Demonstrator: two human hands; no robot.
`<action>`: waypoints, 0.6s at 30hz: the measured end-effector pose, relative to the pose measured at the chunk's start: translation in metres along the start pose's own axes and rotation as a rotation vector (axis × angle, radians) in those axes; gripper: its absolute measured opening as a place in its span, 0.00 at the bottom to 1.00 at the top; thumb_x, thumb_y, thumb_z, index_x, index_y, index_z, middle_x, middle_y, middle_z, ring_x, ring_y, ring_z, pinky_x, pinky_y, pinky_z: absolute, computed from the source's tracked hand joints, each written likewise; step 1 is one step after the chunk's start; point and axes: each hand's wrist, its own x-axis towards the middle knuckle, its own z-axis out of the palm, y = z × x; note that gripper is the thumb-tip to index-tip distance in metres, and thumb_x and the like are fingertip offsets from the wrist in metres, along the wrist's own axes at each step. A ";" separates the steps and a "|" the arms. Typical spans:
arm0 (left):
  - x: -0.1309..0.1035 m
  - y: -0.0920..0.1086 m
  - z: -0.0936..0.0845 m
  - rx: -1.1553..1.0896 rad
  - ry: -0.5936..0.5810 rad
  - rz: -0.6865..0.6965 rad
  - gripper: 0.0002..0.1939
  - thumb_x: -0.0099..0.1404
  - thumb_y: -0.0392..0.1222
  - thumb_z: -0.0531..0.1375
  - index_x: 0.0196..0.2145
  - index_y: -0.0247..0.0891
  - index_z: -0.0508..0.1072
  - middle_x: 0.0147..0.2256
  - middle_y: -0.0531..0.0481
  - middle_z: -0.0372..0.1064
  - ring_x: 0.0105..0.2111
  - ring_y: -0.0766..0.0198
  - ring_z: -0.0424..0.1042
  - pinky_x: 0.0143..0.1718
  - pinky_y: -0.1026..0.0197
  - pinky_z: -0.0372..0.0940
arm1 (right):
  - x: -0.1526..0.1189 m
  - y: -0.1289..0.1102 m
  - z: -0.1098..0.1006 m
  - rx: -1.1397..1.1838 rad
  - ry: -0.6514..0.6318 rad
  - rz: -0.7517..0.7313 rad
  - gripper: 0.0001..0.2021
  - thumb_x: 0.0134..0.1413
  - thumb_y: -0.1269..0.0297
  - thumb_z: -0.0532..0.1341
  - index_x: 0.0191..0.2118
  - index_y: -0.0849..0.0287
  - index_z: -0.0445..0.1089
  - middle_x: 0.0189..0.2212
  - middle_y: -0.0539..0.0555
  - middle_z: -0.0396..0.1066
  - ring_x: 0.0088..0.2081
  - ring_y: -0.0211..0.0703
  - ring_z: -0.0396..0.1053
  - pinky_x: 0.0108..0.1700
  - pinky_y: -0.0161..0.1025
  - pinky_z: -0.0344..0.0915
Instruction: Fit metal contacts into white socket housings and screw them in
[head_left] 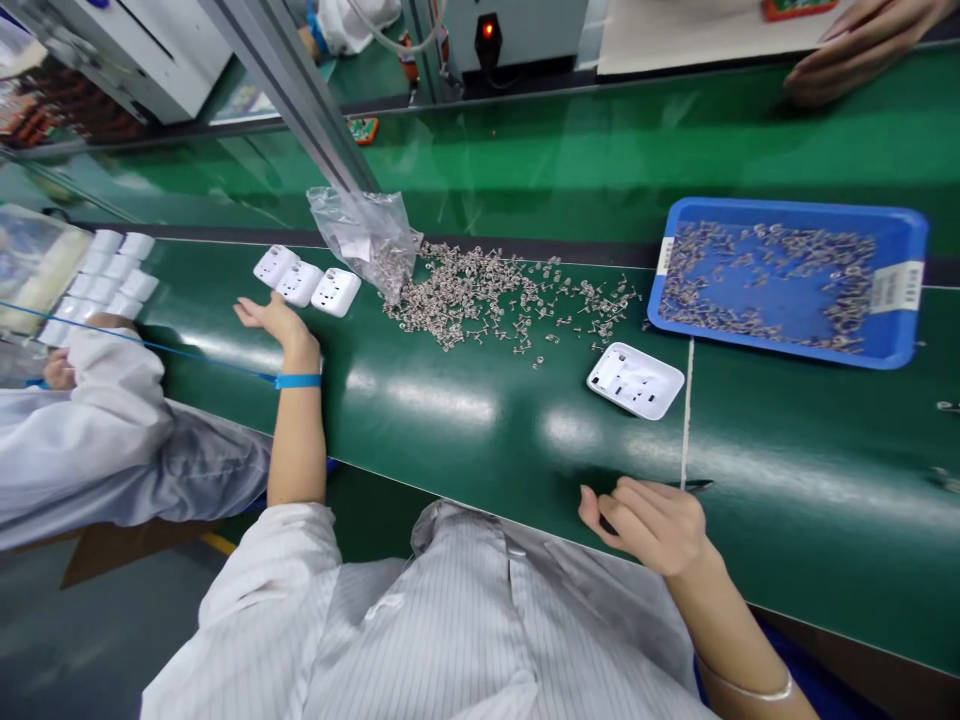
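Observation:
My left hand [271,320] is open, palm partly up and fingers spread, with a blue wrist strap [298,381] on its wrist. It is just in front of three white socket covers [298,284], and its fingertips are close to the middle one. My right hand [652,522] is closed low over the table's front edge. A slim dark tool with a pointed tip [699,486] sticks out past its knuckles; the fingers hide most of it. Beyond that hand, a white plastic socket shell [636,381] lies with its hollow side up.
Small metal parts [465,295] are heaped mid-table beside a clear plastic bag [367,235]. A blue tray [787,350] at right holds more. A metal post [289,90] rises behind. Other people's hands show at the top right [862,55] and far left, near stacked white covers [105,275].

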 end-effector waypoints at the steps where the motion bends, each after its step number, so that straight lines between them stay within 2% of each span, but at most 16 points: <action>1: -0.004 0.007 0.000 0.106 0.072 0.015 0.44 0.63 0.81 0.44 0.52 0.36 0.65 0.65 0.41 0.54 0.73 0.42 0.24 0.66 0.34 0.25 | -0.001 0.000 0.000 -0.001 0.001 0.004 0.21 0.56 0.76 0.66 0.17 0.57 0.58 0.15 0.44 0.55 0.20 0.33 0.53 0.21 0.36 0.51; 2: -0.008 0.015 0.000 0.252 0.106 0.049 0.46 0.65 0.78 0.46 0.61 0.33 0.61 0.70 0.40 0.44 0.73 0.41 0.19 0.67 0.34 0.21 | -0.001 -0.001 0.000 0.001 0.001 0.009 0.21 0.56 0.76 0.66 0.17 0.58 0.58 0.15 0.44 0.55 0.20 0.33 0.52 0.21 0.36 0.51; 3: -0.011 0.022 0.001 0.410 0.085 0.089 0.49 0.66 0.75 0.49 0.67 0.31 0.54 0.73 0.39 0.35 0.73 0.38 0.17 0.67 0.34 0.19 | -0.001 -0.001 0.000 0.009 -0.002 0.013 0.21 0.55 0.76 0.66 0.17 0.58 0.58 0.15 0.45 0.55 0.20 0.33 0.52 0.21 0.36 0.50; 4: -0.012 0.028 0.002 0.550 0.006 0.117 0.51 0.66 0.73 0.53 0.71 0.31 0.48 0.74 0.38 0.30 0.73 0.36 0.18 0.68 0.33 0.18 | -0.001 -0.002 0.000 0.022 -0.007 0.017 0.21 0.55 0.75 0.67 0.17 0.58 0.59 0.15 0.45 0.55 0.20 0.33 0.52 0.21 0.37 0.50; 6: -0.011 0.034 0.003 0.701 -0.219 0.093 0.49 0.66 0.67 0.57 0.73 0.37 0.47 0.74 0.38 0.30 0.73 0.35 0.23 0.69 0.31 0.21 | -0.001 -0.002 0.000 0.055 -0.019 0.016 0.21 0.55 0.75 0.67 0.17 0.58 0.59 0.15 0.45 0.56 0.20 0.33 0.53 0.21 0.37 0.51; 7: -0.008 0.034 0.004 0.722 -0.288 0.043 0.44 0.68 0.65 0.57 0.73 0.41 0.50 0.74 0.38 0.34 0.73 0.35 0.27 0.69 0.29 0.23 | -0.001 -0.002 0.001 0.066 -0.027 0.013 0.21 0.55 0.75 0.67 0.17 0.58 0.59 0.15 0.45 0.56 0.21 0.32 0.54 0.21 0.37 0.51; 8: -0.004 0.033 0.004 0.733 -0.309 -0.014 0.40 0.70 0.62 0.57 0.72 0.44 0.53 0.74 0.39 0.37 0.74 0.35 0.29 0.69 0.28 0.25 | -0.001 -0.002 0.001 0.068 -0.034 0.009 0.21 0.55 0.75 0.67 0.17 0.59 0.59 0.15 0.45 0.56 0.20 0.32 0.54 0.21 0.37 0.51; 10: 0.007 0.025 0.005 0.766 -0.283 -0.070 0.36 0.72 0.59 0.56 0.72 0.45 0.55 0.74 0.40 0.39 0.74 0.37 0.34 0.69 0.28 0.29 | -0.001 -0.001 0.004 0.049 -0.041 0.014 0.21 0.56 0.74 0.67 0.17 0.59 0.59 0.15 0.45 0.56 0.20 0.32 0.54 0.21 0.37 0.51; 14: 0.034 0.011 0.005 0.827 -0.135 -0.143 0.37 0.75 0.54 0.54 0.73 0.37 0.47 0.72 0.42 0.45 0.73 0.45 0.41 0.70 0.31 0.33 | 0.002 0.000 0.009 -0.006 -0.060 0.029 0.20 0.55 0.73 0.67 0.17 0.58 0.60 0.15 0.45 0.57 0.20 0.32 0.54 0.20 0.37 0.52; 17: 0.048 0.010 0.002 0.847 -0.019 -0.243 0.37 0.73 0.51 0.51 0.73 0.33 0.46 0.72 0.38 0.46 0.73 0.44 0.42 0.69 0.29 0.31 | 0.007 0.001 0.010 -0.018 -0.065 0.020 0.19 0.54 0.74 0.68 0.18 0.58 0.60 0.16 0.44 0.58 0.20 0.33 0.55 0.20 0.37 0.54; 18: 0.051 0.013 0.000 0.844 0.010 -0.273 0.39 0.72 0.53 0.50 0.73 0.33 0.46 0.72 0.38 0.45 0.73 0.42 0.40 0.69 0.29 0.31 | 0.008 0.001 0.010 -0.024 -0.062 0.025 0.19 0.54 0.74 0.67 0.18 0.57 0.60 0.16 0.44 0.58 0.20 0.33 0.56 0.20 0.37 0.54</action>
